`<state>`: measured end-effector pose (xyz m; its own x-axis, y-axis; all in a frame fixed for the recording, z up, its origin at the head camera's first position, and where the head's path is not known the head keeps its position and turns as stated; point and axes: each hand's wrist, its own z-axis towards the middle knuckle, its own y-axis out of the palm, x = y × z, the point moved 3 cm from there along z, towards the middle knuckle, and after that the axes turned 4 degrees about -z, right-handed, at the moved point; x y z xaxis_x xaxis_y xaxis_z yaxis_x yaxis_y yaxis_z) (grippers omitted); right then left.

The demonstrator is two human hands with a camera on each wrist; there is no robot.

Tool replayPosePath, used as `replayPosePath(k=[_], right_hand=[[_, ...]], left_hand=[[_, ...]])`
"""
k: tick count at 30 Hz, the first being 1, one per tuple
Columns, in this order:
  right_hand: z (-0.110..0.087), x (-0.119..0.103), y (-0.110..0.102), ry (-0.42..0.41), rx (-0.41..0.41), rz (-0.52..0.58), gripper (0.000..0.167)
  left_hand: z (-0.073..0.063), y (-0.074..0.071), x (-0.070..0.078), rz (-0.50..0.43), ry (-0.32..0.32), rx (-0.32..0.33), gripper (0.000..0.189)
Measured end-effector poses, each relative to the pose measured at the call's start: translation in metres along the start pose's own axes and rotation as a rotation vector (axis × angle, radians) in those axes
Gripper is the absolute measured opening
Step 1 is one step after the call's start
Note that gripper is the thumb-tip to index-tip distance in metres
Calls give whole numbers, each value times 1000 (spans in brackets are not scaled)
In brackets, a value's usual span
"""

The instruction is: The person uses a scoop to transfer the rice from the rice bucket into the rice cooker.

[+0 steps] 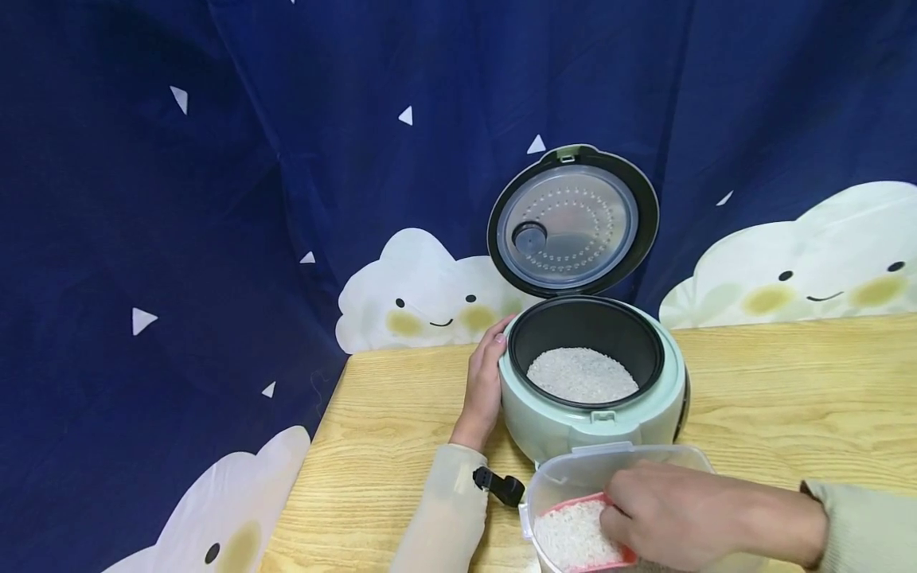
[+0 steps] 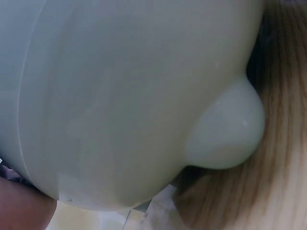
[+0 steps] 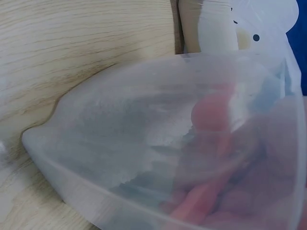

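A mint-green rice cooker stands on the table with its lid raised, and white rice lies in the dark inner pot. My left hand rests against the cooker's left side, fingers along the wall just under the rim. In front of the cooker is a clear plastic container. Reaching into it, my right hand grips a pinkish-red scoop heaped with white rice. Through the container's wall the right wrist view shows the red scoop with fingers around it.
The wooden table reaches back to a dark blue curtain with cloud prints, close behind the cooker. A black wrist strap on the left forearm sits beside the container. The cooker's rounded foot shows in the left wrist view.
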<state>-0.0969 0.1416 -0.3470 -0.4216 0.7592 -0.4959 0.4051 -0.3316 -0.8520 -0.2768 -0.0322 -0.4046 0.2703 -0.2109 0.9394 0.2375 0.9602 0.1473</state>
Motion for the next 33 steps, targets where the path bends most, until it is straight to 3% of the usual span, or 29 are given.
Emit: replayPosePath(k=[10, 25, 33], right_hand=[[0, 2, -13, 79, -47, -6, 34], [-3, 1, -18, 45, -3, 11, 33], [-5, 4, -21, 79, -54, 97, 32]], left_hand=[[0, -1, 1, 1, -1, 3, 50], [0, 0, 1, 10, 1, 4, 51], [0, 0, 1, 24, 0, -10, 51]])
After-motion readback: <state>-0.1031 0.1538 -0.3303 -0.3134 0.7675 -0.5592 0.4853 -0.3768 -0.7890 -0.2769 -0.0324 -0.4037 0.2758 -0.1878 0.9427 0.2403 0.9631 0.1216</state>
